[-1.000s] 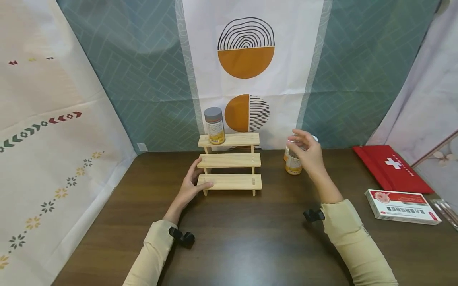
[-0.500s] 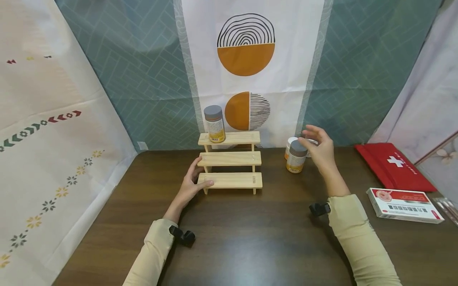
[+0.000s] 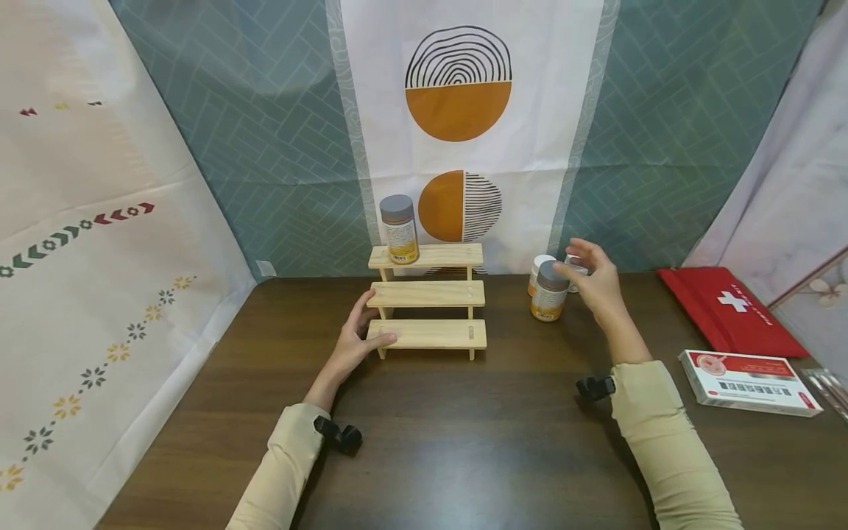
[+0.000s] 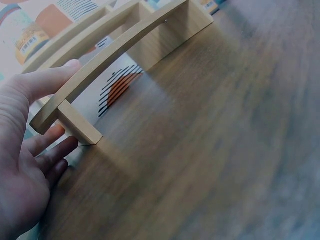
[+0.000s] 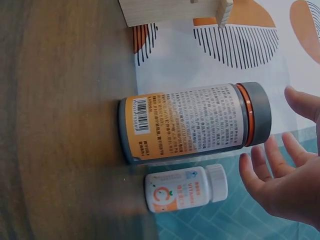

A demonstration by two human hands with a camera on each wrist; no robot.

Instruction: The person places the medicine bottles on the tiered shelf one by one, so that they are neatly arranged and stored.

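Note:
My left hand grips the left end of a three-step wooden stand. Its thumb lies on the lowest step, while the other fingers reach round the end below. On the top step stands a grey-capped supplement bottle. Another grey-capped bottle is upright on the table, right of the stand. My right hand is at its right, thumb and fingers spread near the grey cap and holding nothing. Behind that bottle are two smaller white-capped bottles, partly hidden; one vitamin bottle shows in the right wrist view.
At the right of the brown table lie a red first aid kit pouch, a red and white box and a clear packet. A patterned cloth hangs along the table's back edge.
My right hand has moved rightward from above the grey-capped bottle on the table to its right side, uncovering its cap. My left hand stays on the stand.

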